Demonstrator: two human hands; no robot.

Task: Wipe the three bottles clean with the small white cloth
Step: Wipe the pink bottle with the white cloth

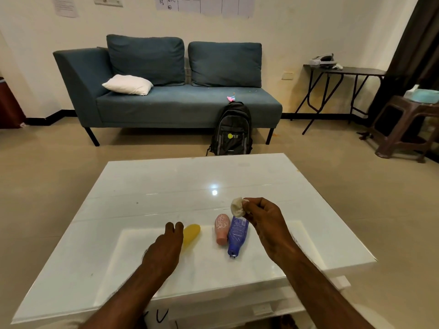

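Note:
Three bottles lie on their sides on the white glass table [147, 186]: a yellow bottle [192, 233] at the left, a pink bottle [222, 229] in the middle and a blue bottle [237, 235] touching the pink one on its right. My left hand [164, 250] rests palm down with its fingertips at the yellow bottle's left side, covering part of it. My right hand [266, 222] hovers above the blue bottle's far end, pinching the small white cloth [237, 206] bunched between fingers and thumb.
A blue sofa [166, 100] with a white pillow stands across the floor behind the table. A black backpack [232, 130] leans against it. A dark folding table [344, 72] and a brown stool [403, 124] stand at the right.

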